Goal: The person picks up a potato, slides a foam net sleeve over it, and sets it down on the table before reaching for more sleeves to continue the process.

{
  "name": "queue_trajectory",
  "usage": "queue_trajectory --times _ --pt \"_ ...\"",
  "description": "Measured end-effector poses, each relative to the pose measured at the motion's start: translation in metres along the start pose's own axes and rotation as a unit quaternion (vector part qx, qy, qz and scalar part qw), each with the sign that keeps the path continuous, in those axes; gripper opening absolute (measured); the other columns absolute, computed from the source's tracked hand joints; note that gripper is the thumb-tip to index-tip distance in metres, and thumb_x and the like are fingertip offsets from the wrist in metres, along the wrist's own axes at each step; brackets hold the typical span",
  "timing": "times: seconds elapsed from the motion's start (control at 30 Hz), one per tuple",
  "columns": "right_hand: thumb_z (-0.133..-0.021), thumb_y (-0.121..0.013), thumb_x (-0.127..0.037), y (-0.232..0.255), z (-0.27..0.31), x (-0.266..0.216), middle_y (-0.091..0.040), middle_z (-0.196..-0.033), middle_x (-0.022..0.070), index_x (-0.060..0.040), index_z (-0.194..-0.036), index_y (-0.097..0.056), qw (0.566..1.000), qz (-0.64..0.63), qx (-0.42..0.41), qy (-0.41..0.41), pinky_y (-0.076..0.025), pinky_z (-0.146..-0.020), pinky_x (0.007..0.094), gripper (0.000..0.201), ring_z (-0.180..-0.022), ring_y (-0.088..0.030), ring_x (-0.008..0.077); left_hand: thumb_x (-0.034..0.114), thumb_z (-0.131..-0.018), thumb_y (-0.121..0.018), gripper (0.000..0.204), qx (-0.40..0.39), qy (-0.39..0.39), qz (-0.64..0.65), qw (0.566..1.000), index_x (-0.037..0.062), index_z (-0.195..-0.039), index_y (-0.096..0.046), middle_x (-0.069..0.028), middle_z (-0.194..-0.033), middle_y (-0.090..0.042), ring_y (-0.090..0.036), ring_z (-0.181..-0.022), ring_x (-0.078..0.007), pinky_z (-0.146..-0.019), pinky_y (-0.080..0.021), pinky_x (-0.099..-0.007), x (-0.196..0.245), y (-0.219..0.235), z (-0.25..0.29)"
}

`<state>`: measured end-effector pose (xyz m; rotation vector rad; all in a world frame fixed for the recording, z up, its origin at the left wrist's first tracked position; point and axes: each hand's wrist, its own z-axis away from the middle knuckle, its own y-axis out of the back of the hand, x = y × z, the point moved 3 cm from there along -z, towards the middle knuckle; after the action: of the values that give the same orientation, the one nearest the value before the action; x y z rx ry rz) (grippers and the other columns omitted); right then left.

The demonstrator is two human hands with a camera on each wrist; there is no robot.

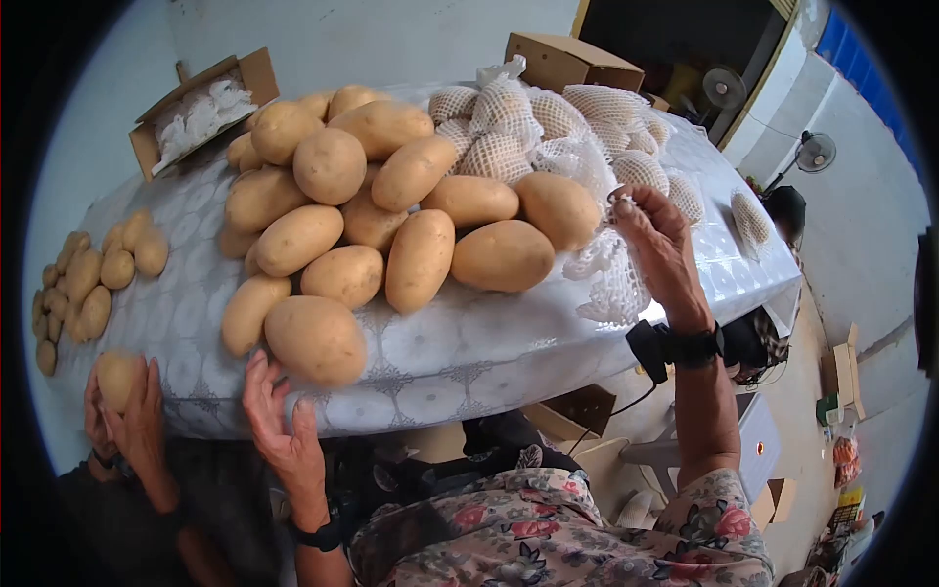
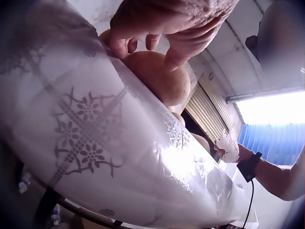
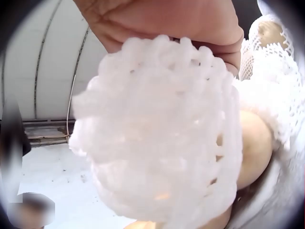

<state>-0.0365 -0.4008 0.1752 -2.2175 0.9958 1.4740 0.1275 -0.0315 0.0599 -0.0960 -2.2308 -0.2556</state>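
Note:
Near the table's front edge lies a large potato (image 1: 315, 340), at the front of a heap of potatoes (image 1: 298, 240). My left hand (image 1: 289, 440) is right beside it, with fingers loosely extended. In the left wrist view, the left hand (image 2: 176, 24) overlaps this potato (image 2: 157, 76), thumb and fingertips at its surface. My right hand (image 1: 660, 245) pinches a white foam net sleeve (image 1: 616, 284), which hangs below the fingers at the right end of the heap. In the right wrist view, the foam net sleeve (image 3: 162, 133) fills the middle, under the right hand (image 3: 171, 19).
Net-wrapped potatoes (image 1: 499, 127) lie behind the heap. Another person's hands (image 1: 137, 421) hold a potato at the left, near a smaller potato pile (image 1: 93, 274). A cardboard box (image 1: 201, 112) with white nets stands back left, another box (image 1: 577, 64) at the back.

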Motion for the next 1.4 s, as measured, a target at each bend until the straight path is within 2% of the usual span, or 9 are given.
queue_trajectory --times 0.23,0.37,0.5,0.57,0.73,0.87,1.13,1.27,1.4 --pt "-0.084 -0.066 -0.014 -0.125 0.07 -0.041 -0.061 -0.087 0.0016 0.0001 -0.099 -0.059 0.995 -0.01 -0.034 0.093 -0.044 -0.067 0.0186 0.022 -0.075 -0.054 0.0062 0.03 -0.084 -0.064 0.059 -0.049 0.001 0.182 0.982 -0.002 -0.126 -0.039 -0.017 -0.125 -0.047 -0.054 -0.106 -0.0271 -0.08 -0.049 -0.0364 0.061 -0.001 0.016" --pt "-0.085 -0.062 -0.009 -0.188 0.101 -0.038 -0.062 -0.089 0.0093 -0.0006 -0.098 -0.059 0.956 -0.001 -0.189 0.224 -0.046 -0.066 0.0246 0.016 -0.076 -0.059 0.0155 0.019 -0.08 -0.064 0.047 -0.151 -0.017 0.024 0.988 -0.0003 -0.118 -0.045 -0.0145 -0.104 -0.06 -0.062 -0.091 -0.0216 -0.078 -0.049 -0.0331 0.076 -0.012 0.028" --pt "-0.089 -0.06 -0.015 -0.181 0.101 -0.027 -0.061 -0.082 0.0024 0.0001 -0.098 -0.061 0.985 -0.115 -0.126 0.005 -0.043 -0.061 0.0208 0.017 -0.073 -0.054 0.0073 0.014 -0.083 -0.058 0.026 -0.11 0.046 0.061 0.991 -0.0006 -0.105 -0.054 -0.0115 -0.093 -0.063 -0.063 -0.082 -0.0165 -0.073 -0.048 -0.0287 0.058 0.015 0.032" --pt "-0.094 -0.052 -0.018 -0.173 0.096 -0.02 -0.051 -0.068 -0.0016 -0.0011 -0.102 -0.057 0.988 -0.093 -0.121 0.022 -0.026 -0.048 0.0164 0.019 -0.053 -0.035 0.0021 0.03 -0.092 -0.053 0.036 -0.045 0.069 0.125 0.989 -0.0025 -0.106 -0.054 -0.0091 -0.095 -0.063 -0.06 -0.087 -0.014 -0.077 -0.046 -0.0268 0.037 0.022 0.037" --pt "-0.076 -0.071 -0.041 -0.179 0.112 -0.023 -0.054 -0.111 0.0071 -0.0005 -0.13 -0.039 0.941 -0.188 -0.264 -0.101 -0.044 -0.073 0.0242 0.075 -0.092 -0.05 0.0101 0.029 -0.095 -0.046 0.038 -0.092 0.116 0.149 0.978 -0.0036 -0.116 -0.05 -0.0119 -0.103 -0.061 -0.058 -0.094 -0.0178 -0.082 -0.046 -0.0297 0.038 0.008 0.038" --pt "-0.085 -0.064 -0.012 -0.185 0.128 0.005 -0.062 -0.094 0.0027 0.0018 -0.109 -0.054 0.937 -0.213 -0.254 -0.114 -0.048 -0.074 0.0232 0.03 -0.079 -0.058 0.009 0.032 -0.092 -0.052 0.043 -0.17 0.015 0.114 0.979 -0.0027 -0.117 -0.049 -0.0169 -0.107 -0.061 -0.062 -0.092 -0.0229 -0.081 -0.046 -0.0295 0.057 -0.006 0.039" --pt "-0.088 -0.06 -0.017 -0.159 0.115 -0.002 -0.061 -0.083 0.0056 0.0001 -0.098 -0.054 0.98 -0.181 -0.031 -0.08 -0.044 -0.062 0.0217 0.02 -0.068 -0.051 0.0066 0.024 -0.09 -0.056 0.037 -0.11 0.121 0.208 0.964 -0.0024 -0.115 -0.051 -0.011 -0.1 -0.062 -0.06 -0.088 -0.0142 -0.077 -0.047 -0.0262 0.049 -0.004 0.041" --pt "-0.086 -0.062 -0.019 -0.147 0.122 -0.001 -0.058 -0.079 0.0041 0.0002 -0.094 -0.055 0.976 -0.171 -0.135 0.011 -0.044 -0.06 0.0215 0.022 -0.069 -0.053 0.0079 0.003 -0.078 -0.065 0.031 -0.139 0.052 0.078 0.986 0.0011 -0.106 -0.054 -0.0102 -0.095 -0.063 -0.062 -0.084 -0.0165 -0.074 -0.048 -0.0264 0.062 -0.006 0.033" --pt "-0.084 -0.062 -0.008 -0.174 0.126 -0.01 -0.059 -0.08 0.0011 -0.0014 -0.094 -0.057 0.955 -0.059 -0.259 -0.128 -0.043 -0.06 0.0205 0.013 -0.071 -0.052 0.0045 0.001 -0.073 -0.068 0.036 -0.127 -0.037 -0.006 0.991 0.0037 -0.106 -0.055 -0.0121 -0.091 -0.063 -0.064 -0.08 -0.026 -0.071 -0.049 -0.0319 0.078 -0.015 0.033"
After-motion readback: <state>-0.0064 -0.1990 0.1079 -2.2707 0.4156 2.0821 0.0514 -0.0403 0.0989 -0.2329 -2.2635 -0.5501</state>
